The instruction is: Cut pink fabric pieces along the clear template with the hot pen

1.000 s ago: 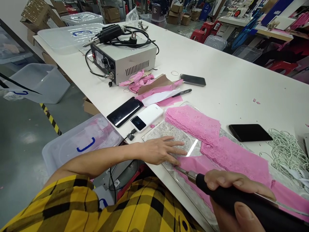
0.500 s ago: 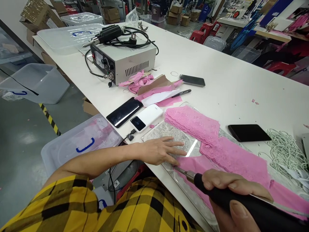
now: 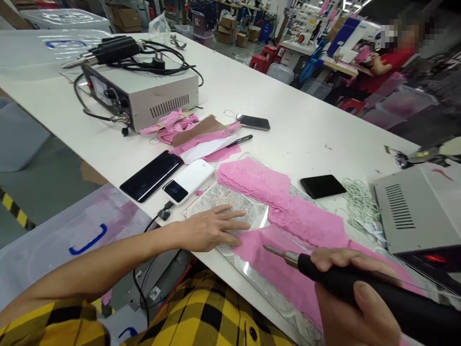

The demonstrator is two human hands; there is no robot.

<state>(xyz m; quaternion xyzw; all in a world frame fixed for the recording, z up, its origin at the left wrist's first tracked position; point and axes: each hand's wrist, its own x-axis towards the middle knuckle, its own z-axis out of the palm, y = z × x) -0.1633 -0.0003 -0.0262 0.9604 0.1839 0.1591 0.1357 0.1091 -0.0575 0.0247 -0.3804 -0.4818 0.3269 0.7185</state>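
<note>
My left hand (image 3: 211, 228) lies flat with fingers spread on a clear-covered, marbled board (image 3: 230, 214), its fingertips at the left edge of a pink fabric piece (image 3: 266, 250). In a closed grip, my right hand (image 3: 351, 317) holds a black handheld tool (image 3: 324, 274) with a pointed metal tip, resembling an ultrasonic handpiece. The tip is over the pink fabric, right of my left fingertips; whether it touches cannot be made out. Beyond it lie a stack of pink lace pieces (image 3: 254, 180) and a second lace stack (image 3: 309, 216).
Left of the board are a white power bank (image 3: 196, 174) and a black phone (image 3: 151, 175). A control box (image 3: 162, 93) stands behind them, another box (image 3: 414, 206) at right. Near that are a phone (image 3: 322, 186) and tangled cord (image 3: 362, 204). A person in red (image 3: 391, 62) sits beyond the table.
The tool's tip has moved away from my left fingertips, to the right across the fabric. The view has turned right, bringing the right-hand box and a seated person into sight.
</note>
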